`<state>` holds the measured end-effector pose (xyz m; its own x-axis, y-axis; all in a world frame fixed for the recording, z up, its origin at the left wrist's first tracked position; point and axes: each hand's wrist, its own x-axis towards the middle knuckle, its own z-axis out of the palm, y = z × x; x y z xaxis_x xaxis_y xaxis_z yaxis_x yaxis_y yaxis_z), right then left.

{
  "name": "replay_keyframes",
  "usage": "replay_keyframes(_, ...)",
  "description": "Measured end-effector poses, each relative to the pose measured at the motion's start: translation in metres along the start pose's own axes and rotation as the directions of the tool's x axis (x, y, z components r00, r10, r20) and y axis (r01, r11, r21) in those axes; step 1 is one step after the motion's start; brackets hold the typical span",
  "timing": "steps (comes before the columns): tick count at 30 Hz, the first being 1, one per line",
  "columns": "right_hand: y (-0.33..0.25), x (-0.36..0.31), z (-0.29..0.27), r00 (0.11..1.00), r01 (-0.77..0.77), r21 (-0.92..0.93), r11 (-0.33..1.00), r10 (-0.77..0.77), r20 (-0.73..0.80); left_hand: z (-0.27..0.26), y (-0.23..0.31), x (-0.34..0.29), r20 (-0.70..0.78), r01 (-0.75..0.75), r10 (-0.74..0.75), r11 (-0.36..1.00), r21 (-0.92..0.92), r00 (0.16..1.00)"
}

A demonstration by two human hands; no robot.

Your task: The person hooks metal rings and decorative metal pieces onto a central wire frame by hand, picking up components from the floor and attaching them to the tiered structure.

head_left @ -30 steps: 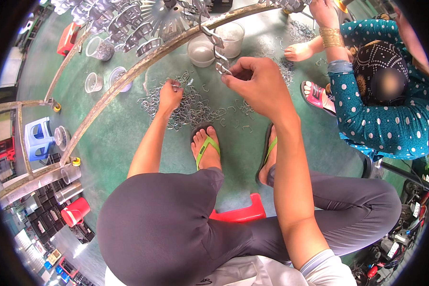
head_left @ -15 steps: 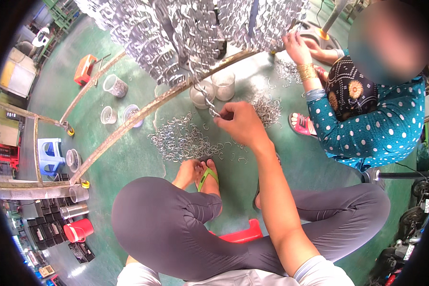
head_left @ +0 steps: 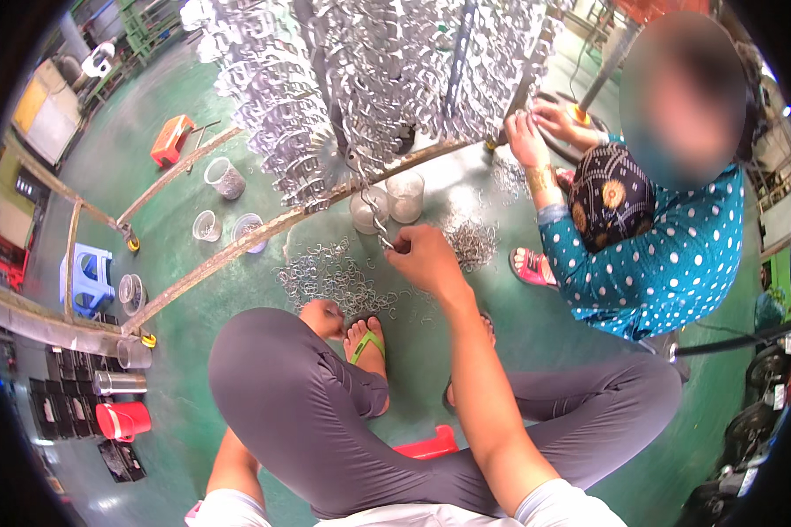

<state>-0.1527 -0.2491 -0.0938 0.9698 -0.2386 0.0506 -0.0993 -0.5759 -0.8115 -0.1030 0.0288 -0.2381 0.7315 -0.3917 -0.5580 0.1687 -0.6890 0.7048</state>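
Silvery metal clips [head_left: 343, 105] hang in dense chains off a tall rack, filling the top middle of the view. Rack's wooden base rail [head_left: 237, 250] runs diagonally across the green floor [head_left: 193, 351], fencing off the left side. Open floor lies left of the knee and behind the rail; red cup [head_left: 121, 420] and blue stool [head_left: 86, 277] sit well apart near the left edge.

Right hand [head_left: 424, 256] is raised, fingers pinched closed on the lower end of one dangling clip chain [head_left: 373, 220]. Left hand [head_left: 322, 318] is low, just past the raised knee, closed as a loose fist at the near edge of the loose clip pile [head_left: 334, 277] on the floor; whether it grips a clip, cannot tell.

Two clear jars [head_left: 391, 200] stand just beyond the right hand. Co-worker in a teal dotted top [head_left: 668, 255] crowds the right side, both hands at the rack.
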Motion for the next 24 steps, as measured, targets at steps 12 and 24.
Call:
replay_keyframes(12, -0.010, -0.004, 0.010, 0.998, -0.003, -0.057, 0.998, 0.006, 0.060, -0.136, 0.250, -0.101, -0.175, -0.432, 0.395, 0.820, -0.375, 0.902)
replay_keyframes(24, -0.011, -0.005, 0.006, 0.997, -0.059, -0.076, 0.995, 0.063, 0.052, -0.161, 0.318, -0.125, -0.147, -0.492, 0.472, 0.857, -0.155, 0.869)
